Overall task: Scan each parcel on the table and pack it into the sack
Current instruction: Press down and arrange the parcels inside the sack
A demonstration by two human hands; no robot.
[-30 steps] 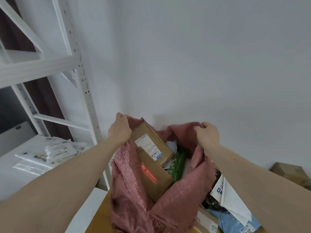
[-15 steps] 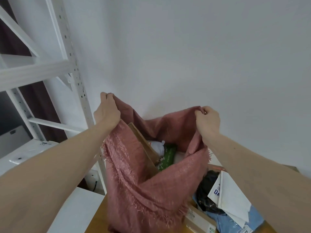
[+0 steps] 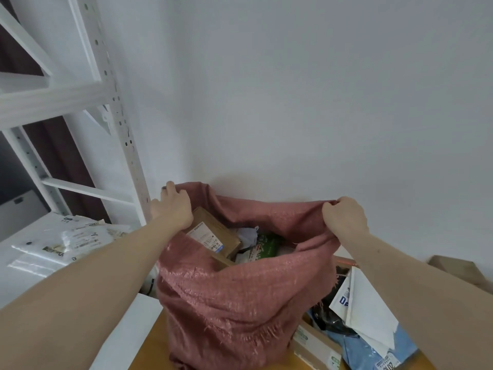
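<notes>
Both hands hold the pink sack [image 3: 240,297] by its rim: left hand [image 3: 174,206], right hand [image 3: 344,218]. Its open mouth lies between them. More parcels [image 3: 370,316] wait just below the right hand.

- Left hand [image 3: 174,205] reaches forward and up on a bare, nearly straight arm, back of the hand up, fingers curled in a grip on the sack [image 3: 234,297] rim.
- Right hand [image 3: 344,217] is fisted, bunching the opposite rim, forearm stretched out from the lower right.
</notes>
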